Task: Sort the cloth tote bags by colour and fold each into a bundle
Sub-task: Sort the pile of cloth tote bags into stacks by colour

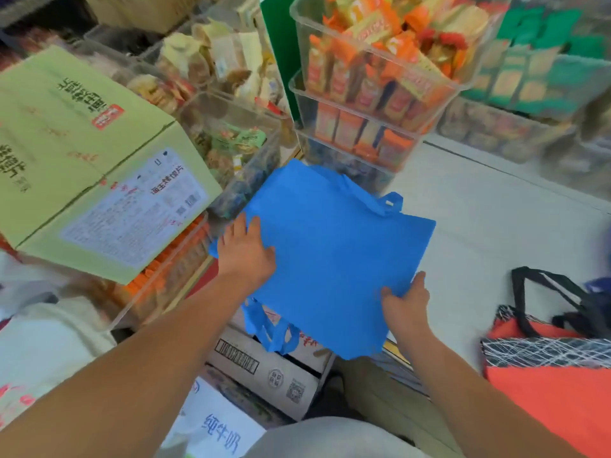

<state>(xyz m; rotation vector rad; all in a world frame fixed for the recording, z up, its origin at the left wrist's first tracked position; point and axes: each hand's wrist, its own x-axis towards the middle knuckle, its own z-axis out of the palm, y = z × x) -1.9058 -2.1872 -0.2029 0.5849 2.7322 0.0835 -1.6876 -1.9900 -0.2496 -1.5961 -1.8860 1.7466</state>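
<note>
Blue cloth spread flat between my two hands.

The blue tote bag (337, 259) is stretched out in front of me, its looped handles (271, 328) hanging off the near left corner over a cardboard box (264, 361). My left hand (246, 251) lies flat on the bag's left edge, fingers straight and spread, holding nothing. My right hand (408, 300) grips the near right edge, thumb on top of the cloth. To my right on the pale floor (479, 219) lies an orange-red bag (555, 385) with black handles. A green carton (82, 153) sits to the left, and clear bins of snacks (373, 87) are stacked just beyond the bag.
</note>
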